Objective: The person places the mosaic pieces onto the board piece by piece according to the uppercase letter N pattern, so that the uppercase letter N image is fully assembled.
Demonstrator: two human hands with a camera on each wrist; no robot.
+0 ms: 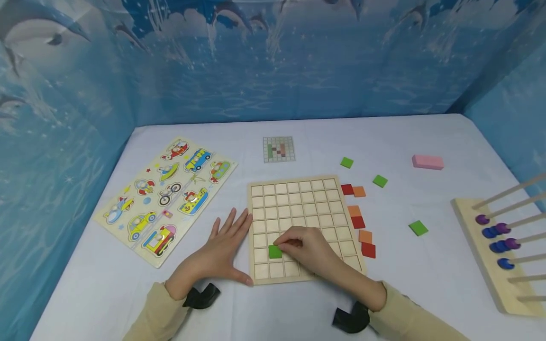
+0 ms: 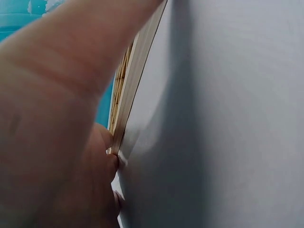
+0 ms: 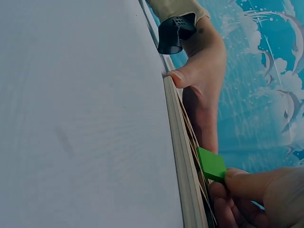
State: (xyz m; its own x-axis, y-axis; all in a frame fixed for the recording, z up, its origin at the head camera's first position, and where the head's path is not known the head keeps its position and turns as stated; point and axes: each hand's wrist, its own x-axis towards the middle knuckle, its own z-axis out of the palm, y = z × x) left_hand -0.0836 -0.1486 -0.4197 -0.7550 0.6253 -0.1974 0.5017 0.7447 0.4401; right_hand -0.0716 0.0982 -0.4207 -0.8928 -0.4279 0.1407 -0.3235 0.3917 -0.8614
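Right hand (image 1: 310, 250) pinches green tile (image 1: 275, 252); left hand (image 1: 222, 248) splayed against wooden grid board (image 1: 303, 210); tilted release could misseat tile.

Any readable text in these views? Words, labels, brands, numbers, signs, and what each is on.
None readable in any view.
Puzzle: pictures; any lettering on its bus is too small to read.
Card: coloured grid, too small to rule out fine print.
Grid board, green tile: no lettering seen.
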